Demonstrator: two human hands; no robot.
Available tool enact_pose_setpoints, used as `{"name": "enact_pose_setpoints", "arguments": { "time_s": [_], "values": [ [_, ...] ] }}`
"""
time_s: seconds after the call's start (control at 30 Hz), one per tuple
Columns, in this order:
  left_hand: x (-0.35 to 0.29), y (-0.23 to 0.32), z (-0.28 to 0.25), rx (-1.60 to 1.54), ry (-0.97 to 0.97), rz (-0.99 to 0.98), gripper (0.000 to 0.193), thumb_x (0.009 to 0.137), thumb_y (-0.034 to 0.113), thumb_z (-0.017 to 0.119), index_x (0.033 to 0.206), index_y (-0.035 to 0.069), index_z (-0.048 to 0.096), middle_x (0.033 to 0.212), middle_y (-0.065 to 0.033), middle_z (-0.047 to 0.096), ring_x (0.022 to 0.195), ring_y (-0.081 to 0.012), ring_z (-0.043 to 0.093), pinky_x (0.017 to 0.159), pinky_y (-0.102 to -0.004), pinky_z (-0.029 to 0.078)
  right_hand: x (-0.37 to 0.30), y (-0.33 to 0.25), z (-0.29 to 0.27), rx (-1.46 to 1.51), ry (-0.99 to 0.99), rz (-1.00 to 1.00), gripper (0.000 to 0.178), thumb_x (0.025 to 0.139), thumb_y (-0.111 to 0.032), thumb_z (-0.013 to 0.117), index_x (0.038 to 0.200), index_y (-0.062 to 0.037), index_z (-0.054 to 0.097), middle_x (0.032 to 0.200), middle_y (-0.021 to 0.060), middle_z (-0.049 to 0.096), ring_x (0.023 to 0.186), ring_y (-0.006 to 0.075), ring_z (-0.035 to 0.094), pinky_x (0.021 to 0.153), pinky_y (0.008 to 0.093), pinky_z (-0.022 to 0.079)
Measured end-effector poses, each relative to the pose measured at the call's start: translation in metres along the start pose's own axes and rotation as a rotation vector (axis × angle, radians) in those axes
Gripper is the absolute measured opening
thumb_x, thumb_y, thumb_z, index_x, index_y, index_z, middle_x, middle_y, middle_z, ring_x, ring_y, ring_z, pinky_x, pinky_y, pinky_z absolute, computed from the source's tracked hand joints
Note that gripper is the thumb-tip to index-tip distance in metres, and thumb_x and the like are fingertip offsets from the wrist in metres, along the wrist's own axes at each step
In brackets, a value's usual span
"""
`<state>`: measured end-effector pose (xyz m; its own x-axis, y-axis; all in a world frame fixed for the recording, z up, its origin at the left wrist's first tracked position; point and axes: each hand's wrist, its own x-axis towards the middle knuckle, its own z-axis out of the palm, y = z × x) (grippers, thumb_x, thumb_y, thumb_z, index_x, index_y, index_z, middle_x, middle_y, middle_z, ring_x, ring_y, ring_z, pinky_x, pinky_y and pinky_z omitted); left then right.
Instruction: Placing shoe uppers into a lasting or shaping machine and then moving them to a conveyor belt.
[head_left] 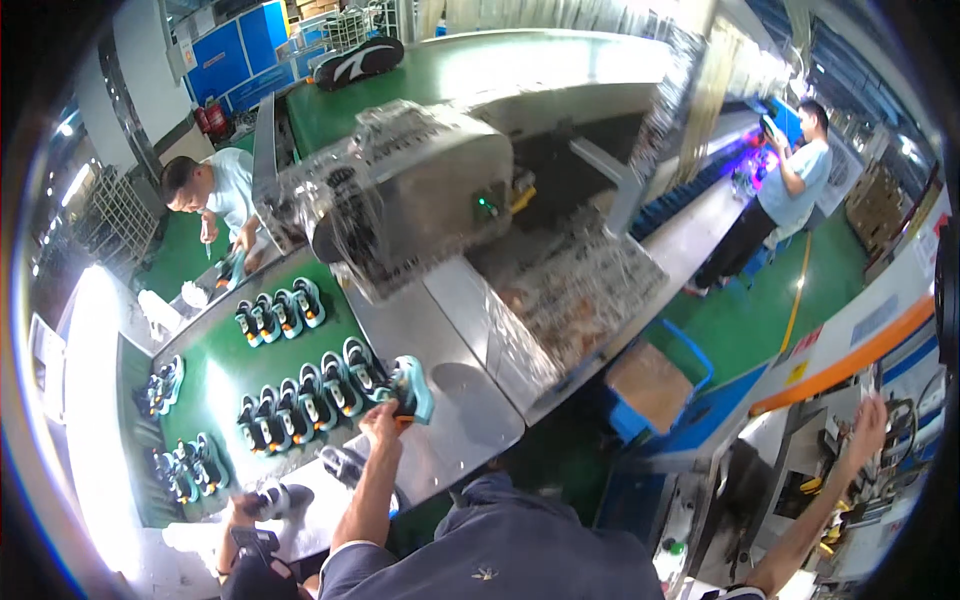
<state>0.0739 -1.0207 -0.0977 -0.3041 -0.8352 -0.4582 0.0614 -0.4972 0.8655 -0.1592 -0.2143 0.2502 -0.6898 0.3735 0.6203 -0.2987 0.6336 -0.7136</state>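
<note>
"As we look down at the station, where is the teal-soled shoe (412, 380), and how is it secured?"

"It is in our left hand (380, 425), at the right-hand end of a row of shoes (315, 398). Our left fingers are closed on it beside an orange detail. We see it over the border between the green belt (290, 352) and the metal plate (460, 430); we cannot tell whether it touches either."

"Which items surround it?"

"On the belt we find a second, shorter row (288, 315) beyond the first, with more shoes (200, 465) along the left side. A grey shoe (345, 465) is positioned beside our left forearm. Farther left, a co-worker's hand (240, 512) is at a dark shoe (282, 498); we cannot confirm a grip."

"What is the condition of our right hand (868, 430)?"

"It is extended far to the right, near equipment with cables (905, 422). Its fingers are too small to read: we cannot tell whether they are open or closed."

"What is located farther out?"

"Beyond the plate we note a film-wrapped machine (425, 190) with a green light. Left of it, a person in a light shirt (230, 190) bends forward; at far right, another person (795, 180) stands beside purple lighting."
</note>
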Motion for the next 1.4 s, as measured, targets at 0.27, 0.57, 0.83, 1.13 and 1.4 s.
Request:
{"name": "enact_pose_setpoints", "arguments": {
  "time_s": [0.27,0.57,0.83,1.13,1.4],
  "values": [
    [0.197,0.096,0.043,-0.009,0.143,0.22,0.022,0.078,0.013,0.071,0.073,-0.006,0.061,0.063,-0.0102,0.06,0.046,-0.0177,0.057,0.041,-0.0296,0.044,-0.031,-0.462,0.442,-0.046,-0.506,-0.86,0.038,0.079,0.005,0.063,0.115,-0.0029,0.062,0.114,0.0099,0.065,0.107,0.0202,0.061,0.094,0.0309,0.044],
    [0.395,0.121,0.06,0.348,0.368,0.357,0.027,0.07,0.025,0.069,0.072,-0.002,0.063,0.062,-0.0151,0.061,0.061,-0.0279,0.062,0.066,-0.0393,0.05,-0.092,-0.653,0.76,-0.123,-0.667,-1.649,0.073,0.073,-0.009,0.068,0.14,-0.0143,0.042,0.136,0.016,0.05,0.128,0.034,0.045,0.108,0.0395,0.035],
    [0.45,0.073,0.034,0.825,0.315,0.553,0.042,0.084,0.024,0.065,0.114,0.0,0.048,0.094,-0.0256,0.064,0.085,-0.0466,0.061,0.075,-0.0514,0.048,-0.146,-0.691,0.868,-0.227,-0.903,-1.357,0.076,0.069,-0.017,0.07,0.139,-0.0112,0.041,0.13,0.0192,0.053,0.118,0.0353,0.053,0.1,0.039,0.042],
    [0.245,-0.018,0.021,0.007,-0.454,0.237,0.048,0.091,0.01,0.059,0.134,-0.005,0.045,0.119,-0.0138,0.058,0.111,-0.0235,0.054,0.098,-0.0323,0.042,-0.117,-0.642,0.816,-0.088,-0.663,-1.509,0.074,0.06,-0.018,0.078,0.128,-0.0074,0.05,0.119,0.0171,0.058,0.113,0.0346,0.055,0.099,0.0395,0.044],
    [-0.058,0.089,0.154,-0.065,-1.159,-0.236,0.038,0.089,0.032,0.066,0.09,-0.006,0.067,0.105,-0.0245,0.066,0.096,-0.0331,0.066,0.086,-0.0454,0.053,-0.074,-0.546,0.543,0.186,-0.365,-1.456,0.074,0.049,-0.013,0.086,0.117,-0.0096,0.055,0.109,0.0145,0.06,0.104,0.0347,0.058,0.091,0.0456,0.047]
  ]
}}
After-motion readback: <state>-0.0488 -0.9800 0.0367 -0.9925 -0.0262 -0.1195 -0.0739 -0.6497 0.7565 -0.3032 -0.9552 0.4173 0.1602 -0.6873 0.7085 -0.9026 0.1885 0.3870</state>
